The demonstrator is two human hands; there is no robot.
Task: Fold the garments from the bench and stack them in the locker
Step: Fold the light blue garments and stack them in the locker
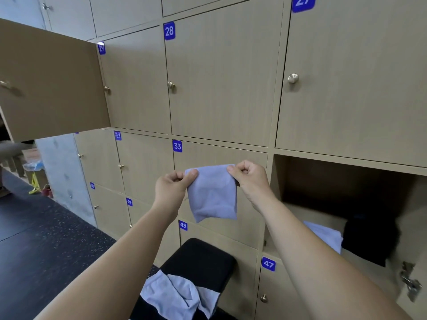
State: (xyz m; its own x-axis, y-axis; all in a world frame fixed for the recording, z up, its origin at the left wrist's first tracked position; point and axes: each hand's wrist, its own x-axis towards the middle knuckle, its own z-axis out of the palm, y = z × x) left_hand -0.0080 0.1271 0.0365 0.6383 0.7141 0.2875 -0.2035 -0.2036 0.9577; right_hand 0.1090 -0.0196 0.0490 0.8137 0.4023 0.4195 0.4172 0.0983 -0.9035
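A locker door (46, 82) stood swung open at the upper left, well apart from the work. The left hand (173, 188) pinched one top corner of a folded pale-blue garment (212, 195) between thumb and curled fingers. The right hand (249, 181) pinched the opposite top corner in the same way. The garment thus hung in the air in front of closed door 33 (219, 155), held only by the two hands. The cloth appeared thin, light and limp: it drooped from the pinched corners and its lower edge sagged unevenly. It would probably lose its fold if released at one corner. A hold along the top edge, or a flat palm beneath, seemed safer. Slipping looked unlikely, and breakage was no concern. Below, on the black padded counter (208, 255), lay a crumpled garment (175, 294) of the same pale blue, not yet folded. To the right, the open locker (323, 181) held a folded blue garment (325, 234) near its front left. A dark garment (369, 239) lay just beside it and appeared to hang partly over the front lip. The way from the hands to the locker looked unobstructed. However, the metal hinge (410, 282) at the lower right could snag loose cloth.
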